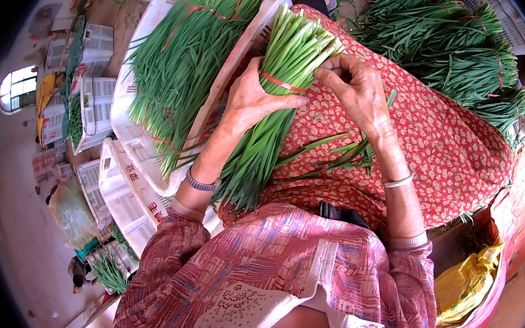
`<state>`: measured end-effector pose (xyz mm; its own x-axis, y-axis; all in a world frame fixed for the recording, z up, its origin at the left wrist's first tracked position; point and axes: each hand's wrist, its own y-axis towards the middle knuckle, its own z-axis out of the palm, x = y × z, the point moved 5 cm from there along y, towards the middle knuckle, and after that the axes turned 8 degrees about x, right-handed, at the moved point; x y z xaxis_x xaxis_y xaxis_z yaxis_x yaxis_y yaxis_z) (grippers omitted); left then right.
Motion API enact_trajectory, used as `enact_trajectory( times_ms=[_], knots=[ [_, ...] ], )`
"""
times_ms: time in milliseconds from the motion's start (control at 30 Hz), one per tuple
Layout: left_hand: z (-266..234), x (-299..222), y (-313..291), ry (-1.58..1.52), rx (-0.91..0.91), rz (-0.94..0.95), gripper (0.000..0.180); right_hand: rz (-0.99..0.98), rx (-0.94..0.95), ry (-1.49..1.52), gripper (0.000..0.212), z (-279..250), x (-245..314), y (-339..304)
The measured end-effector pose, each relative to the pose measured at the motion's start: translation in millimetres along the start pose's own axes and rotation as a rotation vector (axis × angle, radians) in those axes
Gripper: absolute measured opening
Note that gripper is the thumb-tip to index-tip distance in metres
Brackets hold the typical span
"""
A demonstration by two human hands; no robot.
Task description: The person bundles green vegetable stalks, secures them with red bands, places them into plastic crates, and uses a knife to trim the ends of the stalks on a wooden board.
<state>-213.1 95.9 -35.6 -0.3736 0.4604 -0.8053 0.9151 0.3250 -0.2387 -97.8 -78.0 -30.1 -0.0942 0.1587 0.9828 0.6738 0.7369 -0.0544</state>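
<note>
A bunch of chives [295, 48], pale stems up and green leaves down, lies tilted over my lap with a red tie [282, 83] around it. My left hand [249, 97] wraps the bunch from the left, its thumb across the front just below the tie. At the right side of the stems, my right hand [353, 87] has thumb and forefinger pinched together; whatever is between the fingertips is too small to make out. Several loose chive leaves [338, 152] lie on the red flowered cloth [427, 135] over my lap, below my right hand.
On the left, a white plastic crate [130, 118] holds tied chive bunches [191, 51]. More bunches [447, 55] are heaped at the far right. A red-sided container with a yellow bag [467, 285] stands at the near right. Further white crates [96, 102] line the left.
</note>
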Motion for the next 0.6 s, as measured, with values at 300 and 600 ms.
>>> enact_trajectory(
  times_ms=[300, 600],
  knots=[
    [0, 1, -1, -0.036, 0.011, -0.036, 0.094, -0.121, -0.356, -0.123, 0.011, -11, 0, 0],
    [-1, 3, 0, -0.100, 0.003, -0.004, 0.093, -0.064, -1.071, -0.617, 0.023, -272, -1, -17]
  ],
)
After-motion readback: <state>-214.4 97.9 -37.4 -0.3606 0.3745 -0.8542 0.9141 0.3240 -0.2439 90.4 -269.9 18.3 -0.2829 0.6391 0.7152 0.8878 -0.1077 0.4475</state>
